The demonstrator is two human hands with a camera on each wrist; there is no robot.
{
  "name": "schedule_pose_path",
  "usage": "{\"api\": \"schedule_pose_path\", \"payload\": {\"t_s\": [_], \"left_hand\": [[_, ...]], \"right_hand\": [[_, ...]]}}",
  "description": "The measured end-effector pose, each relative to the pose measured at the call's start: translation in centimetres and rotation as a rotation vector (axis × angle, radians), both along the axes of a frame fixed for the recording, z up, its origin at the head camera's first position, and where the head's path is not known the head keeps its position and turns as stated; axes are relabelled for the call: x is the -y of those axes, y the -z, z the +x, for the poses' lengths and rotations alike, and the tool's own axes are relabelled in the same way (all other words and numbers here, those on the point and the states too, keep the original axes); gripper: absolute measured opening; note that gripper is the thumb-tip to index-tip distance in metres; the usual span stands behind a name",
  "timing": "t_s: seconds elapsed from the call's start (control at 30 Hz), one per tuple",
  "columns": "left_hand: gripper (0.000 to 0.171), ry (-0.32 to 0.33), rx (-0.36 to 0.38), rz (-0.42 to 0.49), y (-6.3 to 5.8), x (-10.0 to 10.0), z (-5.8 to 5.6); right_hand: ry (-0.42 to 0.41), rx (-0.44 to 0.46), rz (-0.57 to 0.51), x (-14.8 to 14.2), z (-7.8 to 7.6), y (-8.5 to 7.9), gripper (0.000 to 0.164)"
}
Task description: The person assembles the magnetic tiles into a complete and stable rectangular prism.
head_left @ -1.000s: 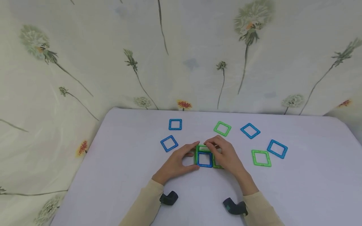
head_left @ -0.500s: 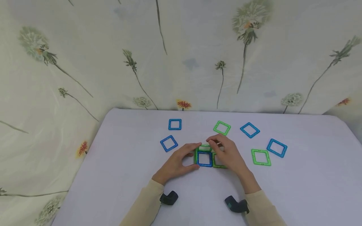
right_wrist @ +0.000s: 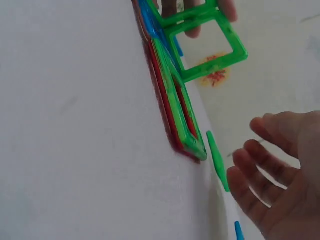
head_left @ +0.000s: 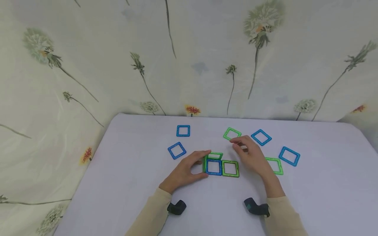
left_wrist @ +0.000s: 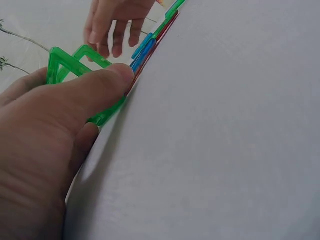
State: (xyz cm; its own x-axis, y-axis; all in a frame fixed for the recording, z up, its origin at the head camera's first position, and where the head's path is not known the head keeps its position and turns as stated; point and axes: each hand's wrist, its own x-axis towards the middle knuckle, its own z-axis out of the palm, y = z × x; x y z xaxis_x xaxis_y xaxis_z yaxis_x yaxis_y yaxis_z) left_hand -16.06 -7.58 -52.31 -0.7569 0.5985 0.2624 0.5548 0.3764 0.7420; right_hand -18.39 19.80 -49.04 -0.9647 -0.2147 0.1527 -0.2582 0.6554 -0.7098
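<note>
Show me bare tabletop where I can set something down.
Free white table: between the sleeves; left of the left hand; right of the far-right blue square. Crowded: around the joined squares and the right hand, with loose green squares close by.

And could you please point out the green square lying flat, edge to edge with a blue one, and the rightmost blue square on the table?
Flat green square [head_left: 230,175]: head view, middle of its lower bar.
Rightmost blue square [head_left: 287,161]: head view, middle of its lower-left bar.
</note>
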Motion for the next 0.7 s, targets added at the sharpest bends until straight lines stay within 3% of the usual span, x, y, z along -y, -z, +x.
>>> {"api": "schedule_pose_path", "payload": {"t_s": [0.2, 0.4, 0.7], "left_hand": [[0.084, -0.011, -0.015, -0.037, 0.1, 0.0, -0.1], [0.085, -0.022, -0.037, -0.057, 0.3, -0.2, 0.0], [0.085, -0.032, -0.07, -0.055, 0.3, -0.1, 0.0]], "right_hand": [[0.045, 0.048, 0.022, -1.2, -1.0, 1.0, 0.034], [0.125, 0.004, 0.071, -1.9, -1.7, 2.1, 0.032], [0.116, -0.031, 0.092, -1.6, -2.5, 2.3, 0.033]]}}
